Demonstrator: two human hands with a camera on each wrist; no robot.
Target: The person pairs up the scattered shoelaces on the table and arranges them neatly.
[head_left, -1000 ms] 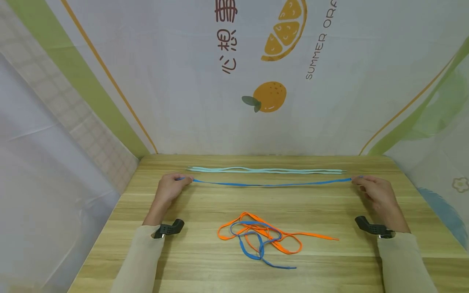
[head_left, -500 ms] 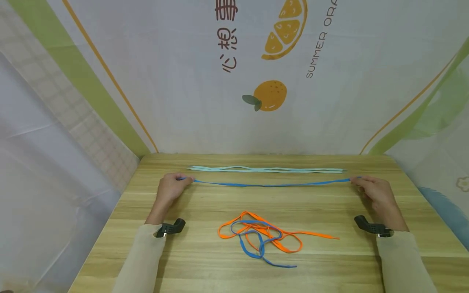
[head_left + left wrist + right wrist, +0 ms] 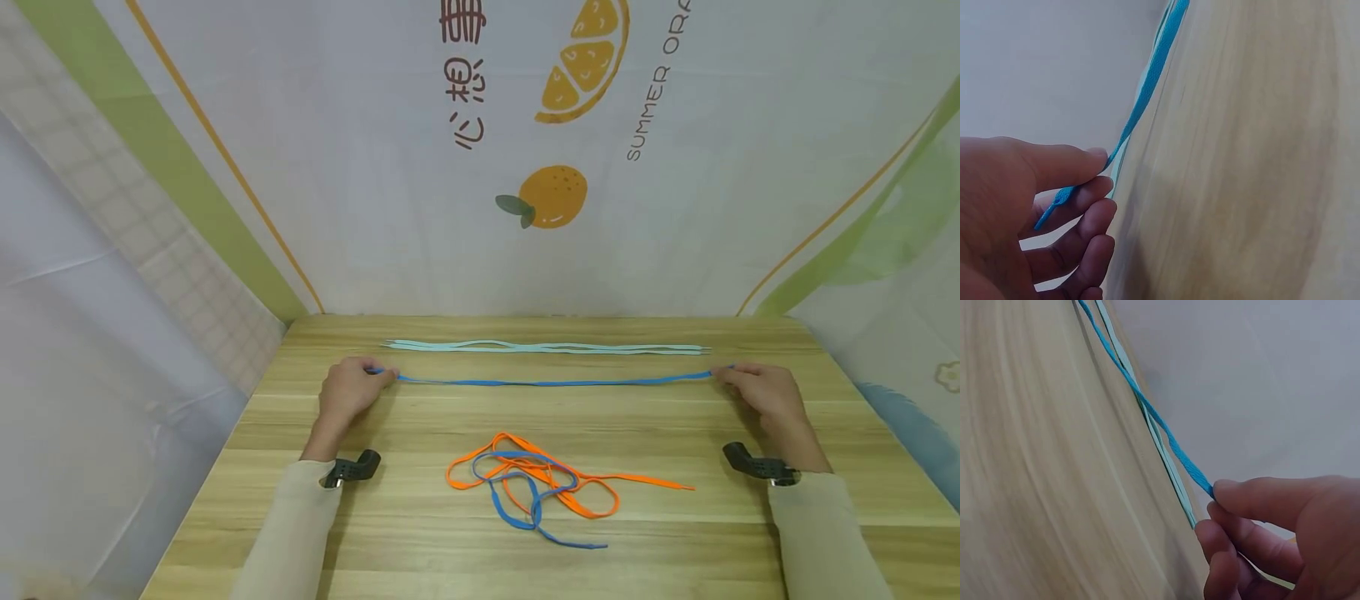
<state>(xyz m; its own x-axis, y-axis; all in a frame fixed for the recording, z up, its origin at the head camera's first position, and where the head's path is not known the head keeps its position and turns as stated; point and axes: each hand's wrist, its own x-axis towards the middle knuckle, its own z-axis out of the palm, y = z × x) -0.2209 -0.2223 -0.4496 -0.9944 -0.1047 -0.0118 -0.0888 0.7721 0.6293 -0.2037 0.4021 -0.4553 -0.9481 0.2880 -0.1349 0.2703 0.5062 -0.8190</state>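
Observation:
A flat blue shoelace (image 3: 540,383) stretches from side to side between the two hands, sagging slightly in the middle. The left hand (image 3: 351,390) pinches one end between thumb and index finger; in the left wrist view the lace's tip (image 3: 1047,215) sticks out past the fingers. At the other end, the right hand (image 3: 765,396) pinches the lace between thumb and fingertips, as the right wrist view shows the blue lace (image 3: 1172,444) running up from the thumb. Just behind it, mint-green shoelaces (image 3: 547,347) lie straight and side by side along the table's back.
Nearer the front of the table (image 3: 405,550), an orange shoelace (image 3: 645,481) and another blue shoelace (image 3: 570,545) lie in a loose tangle. A white curtain (image 3: 390,208) with fruit prints hangs behind the table's back edge.
Both hands have come slightly nearer the front and a little closer together, and the held blue lace has lowered a little with them. The mint laces and the tangle stay put.

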